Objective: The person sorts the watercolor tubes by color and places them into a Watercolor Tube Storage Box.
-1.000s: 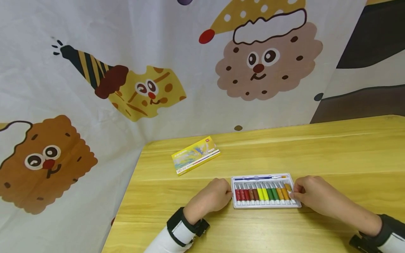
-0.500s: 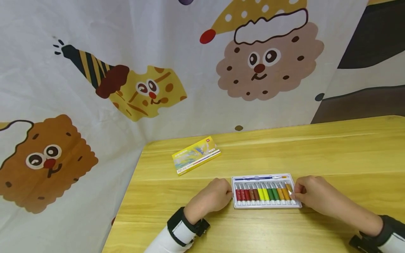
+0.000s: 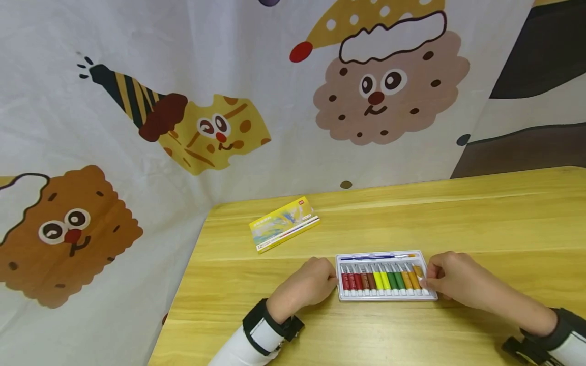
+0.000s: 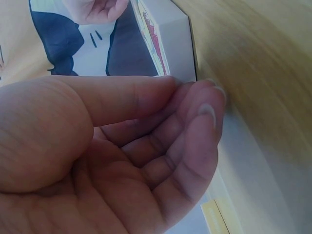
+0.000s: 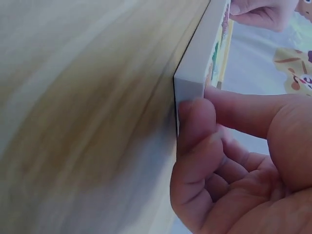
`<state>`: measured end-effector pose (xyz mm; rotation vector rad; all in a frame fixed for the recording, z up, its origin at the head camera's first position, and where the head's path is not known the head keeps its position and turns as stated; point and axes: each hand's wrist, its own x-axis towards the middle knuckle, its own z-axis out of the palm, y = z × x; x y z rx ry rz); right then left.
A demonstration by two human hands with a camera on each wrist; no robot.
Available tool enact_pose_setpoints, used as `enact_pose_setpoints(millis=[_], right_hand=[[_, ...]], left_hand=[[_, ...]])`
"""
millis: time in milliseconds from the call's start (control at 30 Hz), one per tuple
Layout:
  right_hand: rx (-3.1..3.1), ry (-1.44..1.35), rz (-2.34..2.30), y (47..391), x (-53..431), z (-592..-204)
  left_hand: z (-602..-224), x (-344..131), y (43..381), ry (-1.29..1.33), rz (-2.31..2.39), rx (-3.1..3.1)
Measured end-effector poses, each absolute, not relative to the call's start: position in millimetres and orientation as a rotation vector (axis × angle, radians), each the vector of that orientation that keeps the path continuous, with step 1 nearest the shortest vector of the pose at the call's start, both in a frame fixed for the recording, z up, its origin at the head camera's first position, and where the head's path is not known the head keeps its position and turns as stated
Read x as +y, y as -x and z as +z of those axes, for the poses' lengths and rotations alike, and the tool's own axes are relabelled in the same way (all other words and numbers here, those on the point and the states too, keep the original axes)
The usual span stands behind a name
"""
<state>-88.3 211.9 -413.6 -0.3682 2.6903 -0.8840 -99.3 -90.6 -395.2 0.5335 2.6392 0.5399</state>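
Note:
A white plastic tray point(image 3: 386, 299) lies on the wooden table, holding a row of paint tubes point(image 3: 383, 280) in red, brown, yellow, green and orange. Along its far side rests a slim blue-handled paintbrush point(image 3: 375, 257). At the tray's left end, my left hand point(image 3: 305, 284) pinches the edge between thumb and curled fingers. My right hand point(image 3: 462, 282) grips the opposite end, its thumb over the rim beside the last orange tube. The right wrist view shows the forefinger against the tray's white outer wall point(image 5: 200, 53) and the thumb on top.
A yellow printed box point(image 3: 284, 224) lies at an angle on the table point(image 3: 503, 218), behind and left of the tray. Behind the table hangs a white cloth point(image 3: 284, 152) with cartoon biscuits and cheese. The table's left edge runs down past the left forearm.

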Motion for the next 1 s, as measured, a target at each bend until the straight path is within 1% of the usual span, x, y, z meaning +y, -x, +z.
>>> enact_pose_setpoints(millis=[400,1000], right_hand=[[2.764,0.428,-0.820,102.3,233.3,-397.7],[2.637,0.396,-0.807,98.2,224.4,-413.2]], left_hand=[[-396.1,-90.4,100.2,-0.521,0.544,2.630],[-399.2,-91.5,102.6,-0.502,0.546,2.626]])
